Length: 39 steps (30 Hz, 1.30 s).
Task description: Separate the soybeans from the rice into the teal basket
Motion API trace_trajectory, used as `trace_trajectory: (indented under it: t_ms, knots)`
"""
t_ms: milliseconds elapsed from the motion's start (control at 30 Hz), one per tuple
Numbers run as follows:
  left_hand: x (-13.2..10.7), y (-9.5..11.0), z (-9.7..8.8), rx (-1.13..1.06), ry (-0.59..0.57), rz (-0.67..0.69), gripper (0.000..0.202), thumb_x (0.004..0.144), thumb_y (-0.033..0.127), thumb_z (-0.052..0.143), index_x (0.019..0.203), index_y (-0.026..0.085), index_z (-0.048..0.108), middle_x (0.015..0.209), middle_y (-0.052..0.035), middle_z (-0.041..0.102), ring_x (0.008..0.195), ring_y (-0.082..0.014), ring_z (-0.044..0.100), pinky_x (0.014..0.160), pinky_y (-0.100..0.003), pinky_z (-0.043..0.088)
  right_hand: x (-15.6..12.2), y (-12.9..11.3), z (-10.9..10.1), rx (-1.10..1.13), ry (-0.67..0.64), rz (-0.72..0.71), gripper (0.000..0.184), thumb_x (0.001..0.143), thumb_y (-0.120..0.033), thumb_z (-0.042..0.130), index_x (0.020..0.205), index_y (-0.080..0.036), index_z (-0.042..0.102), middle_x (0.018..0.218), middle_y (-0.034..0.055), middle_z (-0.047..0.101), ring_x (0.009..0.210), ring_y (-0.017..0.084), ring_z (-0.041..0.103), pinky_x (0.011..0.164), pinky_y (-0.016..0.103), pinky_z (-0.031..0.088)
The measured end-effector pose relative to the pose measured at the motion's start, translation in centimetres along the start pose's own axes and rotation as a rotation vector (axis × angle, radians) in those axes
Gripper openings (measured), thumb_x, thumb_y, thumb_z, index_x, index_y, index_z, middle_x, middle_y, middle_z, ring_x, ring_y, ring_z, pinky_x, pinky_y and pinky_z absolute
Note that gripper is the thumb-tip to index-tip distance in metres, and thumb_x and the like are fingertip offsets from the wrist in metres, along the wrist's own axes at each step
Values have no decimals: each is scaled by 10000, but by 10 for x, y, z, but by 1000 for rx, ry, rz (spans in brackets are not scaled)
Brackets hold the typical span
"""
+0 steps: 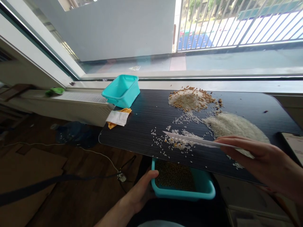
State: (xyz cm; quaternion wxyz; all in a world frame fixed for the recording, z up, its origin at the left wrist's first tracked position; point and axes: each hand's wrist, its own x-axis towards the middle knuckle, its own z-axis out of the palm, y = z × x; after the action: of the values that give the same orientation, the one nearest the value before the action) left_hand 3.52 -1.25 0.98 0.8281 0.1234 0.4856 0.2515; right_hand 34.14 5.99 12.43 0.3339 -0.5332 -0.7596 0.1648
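My left hand (143,186) grips the left end of a turquoise plastic tub (184,193), held just below the table's near edge. Small brownish grains (175,175) cover part of its bottom. A thin white card (189,138) is pinched in my right hand (251,154), its long edge down near the tabletop. Loose white rice (163,146) with a few yellowish grains lies scattered around the card. Beyond my right hand is a pile of white rice (236,124). Farther back sits a mixed pile of rice and brown grains (189,98).
An upright turquoise tub (125,96) stands at the dark table's (142,132) back left corner. A folded white and orange cloth (118,118) lies before it. A phone-like flat object (292,142) is at the right edge. A window spans the back; a radiator (82,97) is left.
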Motion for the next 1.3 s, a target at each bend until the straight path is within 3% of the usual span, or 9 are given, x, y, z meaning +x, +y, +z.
trace_trajectory:
  t_ms: [233,400,633,867,1100,1300]
  knots:
    - [-1,0,0,-18,-7,-1,628,800,457,606,1347,166,505,1285,-132,651,1210,-329,568,943,-437,487,-3,0,-3,50,-24,-1,148,809,-357,601,825,-354,748,831,-75,754,712,128,714,662,143,543]
    - [2,0,-2,-12,-1,1,641,803,463,597,1364,173,484,1287,-119,651,1224,-326,558,938,-436,490,-2,3,1,5,22,75,173,795,-397,611,829,-314,759,833,-29,758,715,166,718,626,186,563]
    - [-1,0,1,-8,-1,1,618,812,463,585,1348,169,499,1243,-115,676,1222,-319,562,949,-430,486,-1,-1,2,67,-58,69,177,811,-436,598,814,-358,758,834,-43,757,731,168,716,650,214,579]
    - [-2,1,1,-5,-6,1,598,799,473,599,1314,176,533,1216,-110,691,1207,-321,576,952,-438,484,-20,11,-8,0,-11,266,174,735,-491,660,851,-411,761,793,-41,750,772,223,721,782,333,589]
    - [-2,2,2,6,6,-7,574,804,474,590,1289,170,552,1184,-108,704,1197,-315,580,951,-432,482,-25,10,-8,51,-50,170,172,747,-466,651,805,-356,770,833,-38,756,706,187,720,667,209,569]
    - [-2,2,2,10,3,-12,586,787,501,598,1277,181,567,1176,-100,708,1187,-318,587,945,-427,482,-22,4,-8,50,-3,162,147,736,-442,661,802,-370,770,810,-50,754,689,183,718,693,204,555]
